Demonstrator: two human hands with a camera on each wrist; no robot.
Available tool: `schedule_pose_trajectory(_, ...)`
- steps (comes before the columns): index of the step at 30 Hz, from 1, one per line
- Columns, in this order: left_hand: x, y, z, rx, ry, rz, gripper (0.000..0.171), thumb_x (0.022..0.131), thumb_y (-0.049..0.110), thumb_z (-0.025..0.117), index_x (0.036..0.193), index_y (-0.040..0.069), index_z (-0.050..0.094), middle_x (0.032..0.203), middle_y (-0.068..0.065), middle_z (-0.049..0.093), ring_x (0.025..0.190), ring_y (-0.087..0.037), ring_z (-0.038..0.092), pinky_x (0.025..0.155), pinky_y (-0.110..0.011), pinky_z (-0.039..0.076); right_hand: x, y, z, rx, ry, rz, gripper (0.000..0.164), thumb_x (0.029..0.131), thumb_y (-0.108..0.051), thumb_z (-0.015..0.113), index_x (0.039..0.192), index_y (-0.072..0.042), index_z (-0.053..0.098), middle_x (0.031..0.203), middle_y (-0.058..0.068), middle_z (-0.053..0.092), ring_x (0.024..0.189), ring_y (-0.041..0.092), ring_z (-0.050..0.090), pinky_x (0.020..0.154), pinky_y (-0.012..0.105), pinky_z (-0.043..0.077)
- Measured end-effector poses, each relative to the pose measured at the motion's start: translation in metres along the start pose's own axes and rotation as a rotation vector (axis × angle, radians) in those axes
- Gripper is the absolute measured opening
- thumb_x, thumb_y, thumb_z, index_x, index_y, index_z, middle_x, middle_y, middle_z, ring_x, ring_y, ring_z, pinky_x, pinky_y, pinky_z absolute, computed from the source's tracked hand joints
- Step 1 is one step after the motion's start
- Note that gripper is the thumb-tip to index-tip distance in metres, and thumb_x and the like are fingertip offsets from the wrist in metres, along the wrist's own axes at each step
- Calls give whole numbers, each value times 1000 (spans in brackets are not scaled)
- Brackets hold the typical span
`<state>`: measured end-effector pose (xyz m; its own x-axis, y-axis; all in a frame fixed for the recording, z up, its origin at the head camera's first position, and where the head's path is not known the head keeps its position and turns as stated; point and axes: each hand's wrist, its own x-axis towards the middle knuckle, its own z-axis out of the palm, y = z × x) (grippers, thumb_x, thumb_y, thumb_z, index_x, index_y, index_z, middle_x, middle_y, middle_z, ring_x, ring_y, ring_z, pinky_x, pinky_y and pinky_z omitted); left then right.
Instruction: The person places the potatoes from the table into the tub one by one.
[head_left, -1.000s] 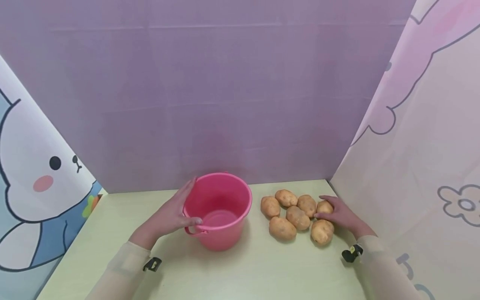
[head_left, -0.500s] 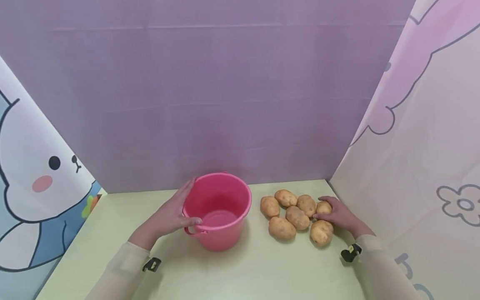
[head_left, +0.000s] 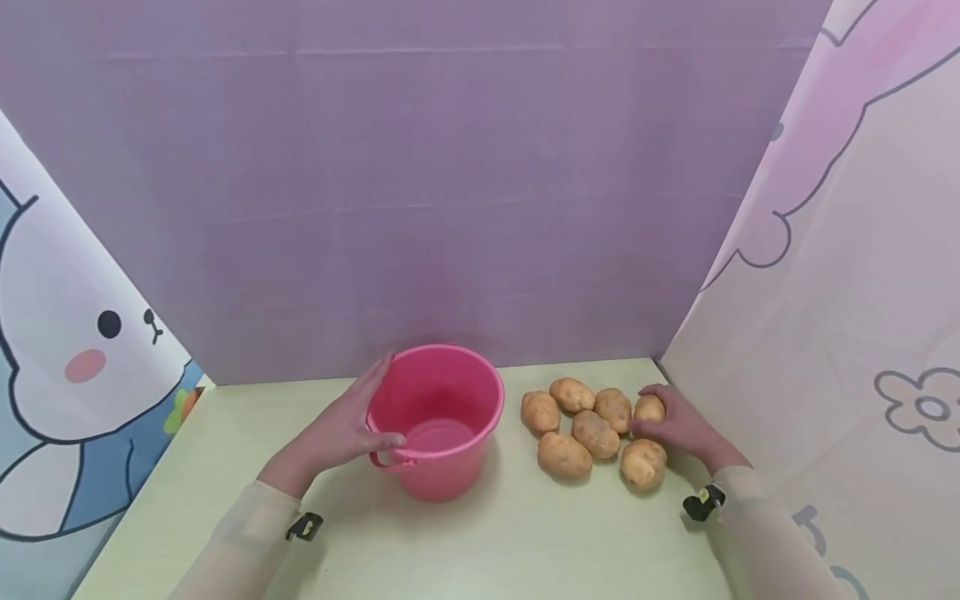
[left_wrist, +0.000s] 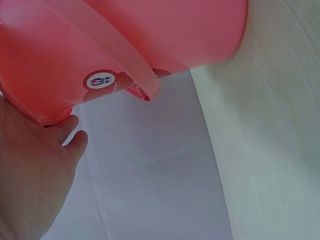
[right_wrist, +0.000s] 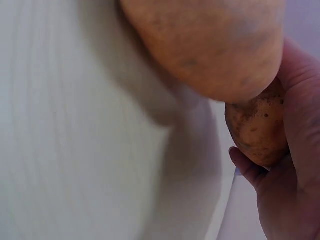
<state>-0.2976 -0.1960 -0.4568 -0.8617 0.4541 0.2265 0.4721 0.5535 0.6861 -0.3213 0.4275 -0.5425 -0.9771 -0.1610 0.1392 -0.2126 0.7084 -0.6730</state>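
A pink plastic bucket (head_left: 442,475) stands on the table, its inside bare. At its left side, my left hand (head_left: 341,429) holds the rim, thumb at the near edge by the handle's end and fingers along the far left. In the left wrist view, the bucket's handle (left_wrist: 120,50) hangs along its wall beyond my fingers. To the right lies a loose group of several brown potatoes (head_left: 596,435). My right hand (head_left: 682,429) grips the far-right potato (head_left: 649,407) between thumb and fingers. In the right wrist view, another potato (right_wrist: 210,45) partly covers the gripped one (right_wrist: 260,127).
The pale green table (head_left: 480,550) ends at a purple cloth backdrop (head_left: 450,183) behind the bucket. Printed cartoon panels stand at the left (head_left: 82,367) and right (head_left: 847,333), the right one close beside my right forearm.
My right hand has risen slightly, fingers closing further round the far-right potato, which has shifted a little upward in view. The left hand and bucket stay put.
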Motion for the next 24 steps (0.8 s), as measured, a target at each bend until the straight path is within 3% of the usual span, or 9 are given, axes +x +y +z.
schedule_pose_trajectory(3, 0, 0, 0, -5, -1, 2, 134, 82, 57, 96, 180, 24, 11, 183, -10, 20, 156, -49, 39, 99, -58, 63, 2, -5, -1, -9, 28, -18, 75, 92, -32, 91, 147, 4, 56, 143, 27, 59, 116, 38, 67, 96, 48, 57)
schedule_pose_trajectory(8, 0, -1, 0, -6, -8, -9, 135, 82, 58, 96, 180, 20, 11, 183, -9, 18, 159, -49, 35, 104, -61, 60, 8, -17, -2, -44, 65, -81, 67, 92, -28, 91, 142, 5, 60, 142, 27, 60, 125, 42, 62, 105, 55, 51)
schedule_pose_trajectory(14, 0, 2, -1, 5, -8, -2, 136, 81, 59, 96, 180, 16, 12, 184, -10, 18, 160, -48, 33, 105, -63, 58, 18, -33, -1, -52, 81, -135, 64, 90, -26, 92, 138, 3, 63, 138, 22, 64, 123, 36, 62, 104, 44, 50)
schedule_pose_trajectory(19, 1, 2, -2, -1, -11, -14, 135, 81, 58, 96, 180, 22, 11, 184, -9, 16, 161, -49, 31, 105, -63, 59, 24, -45, 0, -39, 93, -168, 64, 89, -25, 92, 137, 5, 63, 132, 20, 64, 117, 33, 62, 100, 33, 50)
schedule_pose_trajectory(24, 0, 3, -1, 3, -12, -19, 135, 81, 58, 96, 180, 19, 12, 184, -10, 16, 161, -50, 31, 104, -63, 59, 29, -55, 2, -61, 103, -193, 63, 88, -24, 92, 136, 5, 64, 130, 20, 64, 116, 33, 62, 98, 38, 52)
